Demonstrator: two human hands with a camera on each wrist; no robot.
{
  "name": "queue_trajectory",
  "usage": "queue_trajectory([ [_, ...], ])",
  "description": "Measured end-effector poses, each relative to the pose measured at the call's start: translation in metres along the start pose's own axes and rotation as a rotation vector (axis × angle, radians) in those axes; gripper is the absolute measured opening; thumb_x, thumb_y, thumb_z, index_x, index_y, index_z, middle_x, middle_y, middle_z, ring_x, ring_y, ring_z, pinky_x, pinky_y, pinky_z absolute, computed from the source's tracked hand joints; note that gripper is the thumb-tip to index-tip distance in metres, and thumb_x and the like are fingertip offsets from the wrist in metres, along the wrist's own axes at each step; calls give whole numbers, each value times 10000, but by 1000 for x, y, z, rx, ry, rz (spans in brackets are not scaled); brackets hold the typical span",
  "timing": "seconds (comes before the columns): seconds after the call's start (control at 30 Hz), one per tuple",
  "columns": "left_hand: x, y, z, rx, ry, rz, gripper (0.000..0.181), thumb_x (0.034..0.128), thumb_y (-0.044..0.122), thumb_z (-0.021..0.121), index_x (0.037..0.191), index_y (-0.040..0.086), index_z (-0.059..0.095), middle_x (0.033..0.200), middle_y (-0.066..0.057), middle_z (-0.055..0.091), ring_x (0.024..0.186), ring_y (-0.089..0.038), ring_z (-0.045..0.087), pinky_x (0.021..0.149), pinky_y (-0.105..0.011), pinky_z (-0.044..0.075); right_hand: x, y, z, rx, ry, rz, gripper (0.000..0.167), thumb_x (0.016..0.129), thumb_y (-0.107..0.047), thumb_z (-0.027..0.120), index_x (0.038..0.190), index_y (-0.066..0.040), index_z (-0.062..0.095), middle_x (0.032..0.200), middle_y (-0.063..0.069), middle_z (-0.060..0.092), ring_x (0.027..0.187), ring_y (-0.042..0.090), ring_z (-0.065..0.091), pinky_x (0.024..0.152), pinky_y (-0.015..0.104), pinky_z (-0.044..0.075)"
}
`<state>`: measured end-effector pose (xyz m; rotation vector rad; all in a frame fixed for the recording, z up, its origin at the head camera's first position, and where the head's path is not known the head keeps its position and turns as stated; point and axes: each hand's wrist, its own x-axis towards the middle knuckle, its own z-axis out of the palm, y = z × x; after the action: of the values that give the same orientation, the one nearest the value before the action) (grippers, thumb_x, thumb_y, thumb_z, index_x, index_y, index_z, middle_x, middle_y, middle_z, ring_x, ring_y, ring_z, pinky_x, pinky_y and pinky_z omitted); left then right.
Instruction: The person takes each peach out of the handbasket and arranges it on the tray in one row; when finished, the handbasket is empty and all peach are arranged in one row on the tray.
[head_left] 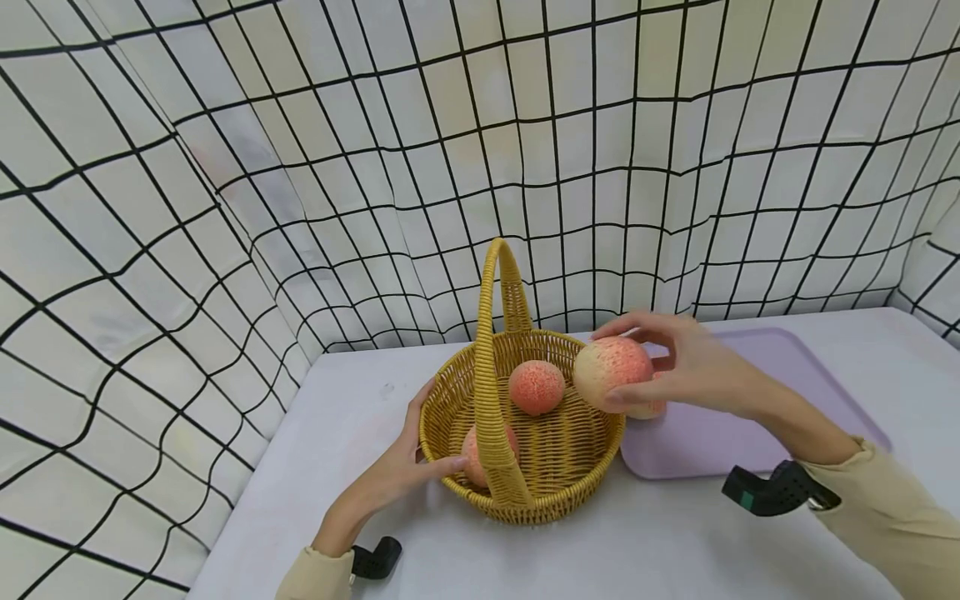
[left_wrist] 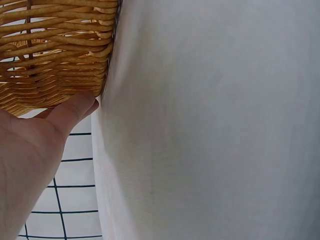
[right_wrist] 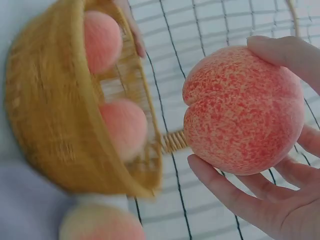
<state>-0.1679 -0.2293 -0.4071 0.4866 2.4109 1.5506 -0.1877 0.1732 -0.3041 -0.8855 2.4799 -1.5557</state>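
Note:
A wicker basket (head_left: 558,508) with a tall arched handle stands on the table. My left hand (head_left: 397,462) holds its left side, thumb over the rim and the fingers along the outer wall; the left wrist view shows the hand (left_wrist: 37,135) against the weave. Above the basket's right rim, my right hand (head_left: 690,367) holds a pink and cream peach (head_left: 611,373) between thumb and fingers. Inside the basket lie two peaches, one peach (head_left: 537,387) toward the back and another peach (head_left: 472,457) partly behind the handle. A further peach (head_left: 654,408) is mostly hidden behind the held one.
A lilac tray (head_left: 787,375) lies on the white table (head_left: 600,550) to the right of the basket, its left edge close to the basket. Black grid netting (head_left: 420,167) over white cloth rises behind the table and along the sides.

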Motion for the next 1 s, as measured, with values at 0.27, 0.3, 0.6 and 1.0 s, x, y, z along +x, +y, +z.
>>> queue_trajectory([
  [0.27, 1, 1, -1, 5, -4, -18, 1182, 910, 389, 797, 1675, 264, -95, 1734, -189, -11, 1568, -443, 160, 1211, -650, 226, -37, 23, -51, -156, 143, 68, 572, 854, -135, 886, 1366, -145, 629, 1271, 1, 659, 1117, 101, 632, 802, 309, 617],
  [0.3, 1, 1, -1, 7, -5, -22, 1186, 908, 391, 797, 1675, 259, -99, 1732, -198, -12, 1568, -448, 154, 1211, -654, 224, -40, 30, -55, -173, 155, 83, 572, 854, -140, 888, 1364, -144, 631, 1268, -10, 664, 1127, 82, 620, 813, 291, 611],
  [0.6, -1, 0, -1, -1, 4, -21, 1181, 908, 386, 802, 1676, 266, -87, 1732, -195, 11, 1565, -441, 172, 1212, -652, 222, -55, 82, -73, -268, 182, 198, 561, 868, -202, 879, 1367, -115, 637, 1193, -39, 672, 1053, 9, 598, 820, 203, 520],
  [1.0, 0, 1, -2, -3, 2, -25, 1181, 901, 389, 805, 1676, 268, -78, 1736, -175, -8, 1568, -437, 164, 1214, -641, 227, -44, 116, -59, -333, 141, 228, 608, 832, -282, 890, 1359, -80, 665, 1268, 119, 688, 1139, 341, 579, 853, 397, 459],
])
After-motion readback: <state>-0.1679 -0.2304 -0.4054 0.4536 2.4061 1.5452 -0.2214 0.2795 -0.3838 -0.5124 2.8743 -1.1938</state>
